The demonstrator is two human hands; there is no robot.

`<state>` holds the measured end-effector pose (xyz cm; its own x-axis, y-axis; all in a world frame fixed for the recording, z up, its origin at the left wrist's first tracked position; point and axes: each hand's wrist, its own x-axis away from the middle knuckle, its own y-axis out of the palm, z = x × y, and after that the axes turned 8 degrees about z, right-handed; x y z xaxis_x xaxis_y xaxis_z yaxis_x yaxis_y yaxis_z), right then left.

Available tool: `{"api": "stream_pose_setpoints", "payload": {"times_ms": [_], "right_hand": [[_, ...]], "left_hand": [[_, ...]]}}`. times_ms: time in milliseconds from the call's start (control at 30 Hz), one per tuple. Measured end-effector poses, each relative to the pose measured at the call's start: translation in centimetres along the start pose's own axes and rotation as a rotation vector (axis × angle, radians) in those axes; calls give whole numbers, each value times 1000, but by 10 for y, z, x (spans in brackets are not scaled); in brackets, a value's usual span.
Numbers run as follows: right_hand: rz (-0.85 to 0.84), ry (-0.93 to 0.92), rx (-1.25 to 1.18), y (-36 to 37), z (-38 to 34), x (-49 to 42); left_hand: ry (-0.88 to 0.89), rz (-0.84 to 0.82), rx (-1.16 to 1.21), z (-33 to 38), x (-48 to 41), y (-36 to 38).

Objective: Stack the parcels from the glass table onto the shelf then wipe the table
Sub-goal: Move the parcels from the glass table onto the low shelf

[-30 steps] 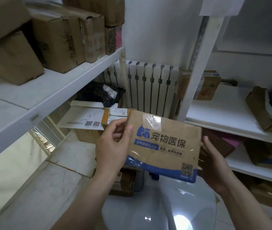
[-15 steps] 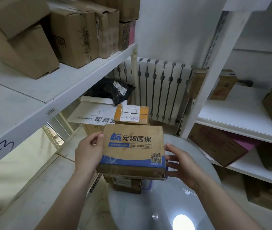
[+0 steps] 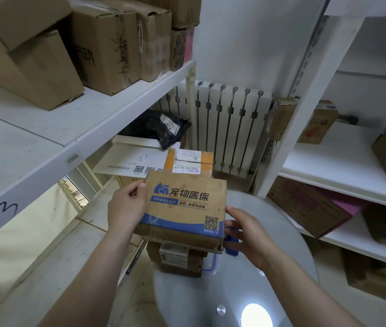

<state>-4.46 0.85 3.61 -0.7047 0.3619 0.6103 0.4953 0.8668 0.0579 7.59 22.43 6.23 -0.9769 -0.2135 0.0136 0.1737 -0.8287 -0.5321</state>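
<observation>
Two hands on one parcel. Nearest was the glass counter, lamp glare on it, no cloth in view. Left hand gripped the left edge of the blue-banded box, thumb on top. Right hand cupped the box's right side, fingers curled at the lower corner. The box sat level over a smaller brown box at the counter's far edge; couldn't tell if they were touching or apart. Something blue showed under the right hand, unclear what.

Behind that, an orange-taped parcel, a white envelope and a black bag were piled near the radiator; what they rested on was hidden. The left shelf already carried several brown boxes, with free space at the front. The right shelf held a few more.

Judgement: stacking was midway at best. At least two parcels were left at the counter, one of them in hand, neither shelved. Wipe not started.
</observation>
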Motion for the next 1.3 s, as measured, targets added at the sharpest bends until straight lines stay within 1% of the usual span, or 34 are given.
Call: {"api": "stream_pose_setpoints", "payload": {"times_ms": [467, 967, 1200, 1300], "right_hand": [[12, -42, 27, 3, 1, -7], [18, -29, 35, 4, -2, -10], [53, -11, 64, 2, 0, -13], [92, -32, 78, 0, -2, -12]], "left_hand": [[26, 15, -19, 0, -4, 8], [8, 25, -10, 0, -2, 11], [51, 35, -69, 2, 2, 11], [147, 85, -212, 5, 3, 12]]}}
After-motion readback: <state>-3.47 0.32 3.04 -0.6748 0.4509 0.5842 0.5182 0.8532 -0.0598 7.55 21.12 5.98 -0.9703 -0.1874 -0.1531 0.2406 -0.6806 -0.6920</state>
